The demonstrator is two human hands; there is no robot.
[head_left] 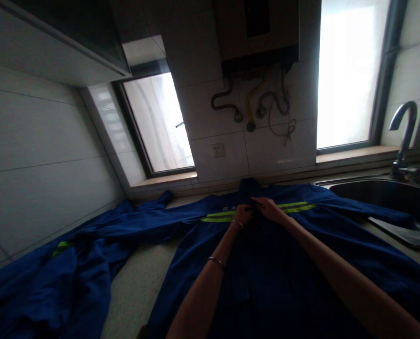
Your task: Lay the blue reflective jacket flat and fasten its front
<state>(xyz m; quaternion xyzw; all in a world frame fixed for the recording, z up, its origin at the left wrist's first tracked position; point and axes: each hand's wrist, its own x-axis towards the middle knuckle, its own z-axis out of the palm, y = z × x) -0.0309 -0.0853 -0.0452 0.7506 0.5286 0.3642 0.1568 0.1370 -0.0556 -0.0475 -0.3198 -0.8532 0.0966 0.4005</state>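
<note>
A dark blue work jacket [196, 263] with yellow-green stripes across the chest lies spread on the countertop, its collar toward the wall. Both my hands are at the middle of its front, just below the collar. My left hand [243, 215], with bracelets on the wrist and forearm, pinches the cloth beside the small white lettering. Close by, my right hand [269, 210] has its fingers closed on the front edge from the other side. The fastening between the fingers is too dark to make out.
Another blue garment [72, 282] with a yellow-green strip lies heaped at the left. The jacket's sleeve reaches the sink [358, 188] at the right, below a tap [404, 136]. A wall socket [218, 149] and pipes [250, 103] are on the back wall.
</note>
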